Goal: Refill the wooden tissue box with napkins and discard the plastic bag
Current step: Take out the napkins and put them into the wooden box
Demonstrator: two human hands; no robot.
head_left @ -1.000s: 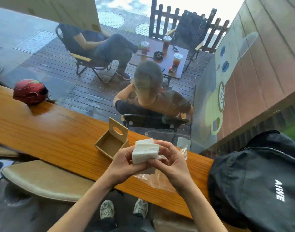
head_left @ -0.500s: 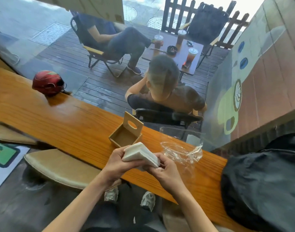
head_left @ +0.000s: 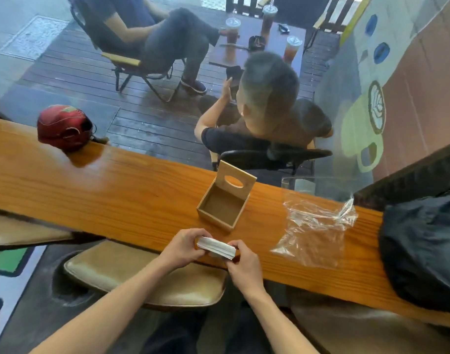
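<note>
gripping napkin stack [head_left: 217,247] between left hand [head_left: 182,249] and right hand [head_left: 242,261]; wooden tissue box [head_left: 222,205] open, empty.

On the counter [head_left: 116,190], the wooden tissue box [head_left: 222,204] sits left of the plastic bag [head_left: 316,231].

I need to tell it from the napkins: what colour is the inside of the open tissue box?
Plain light brown wood, like its hinged lid, in the head view: square wooden tissue box.

A café: a wooden counter [head_left: 121,190] is running along a window, and outside people are sitting around iced drinks [head_left: 293,48] on a deck.
</note>
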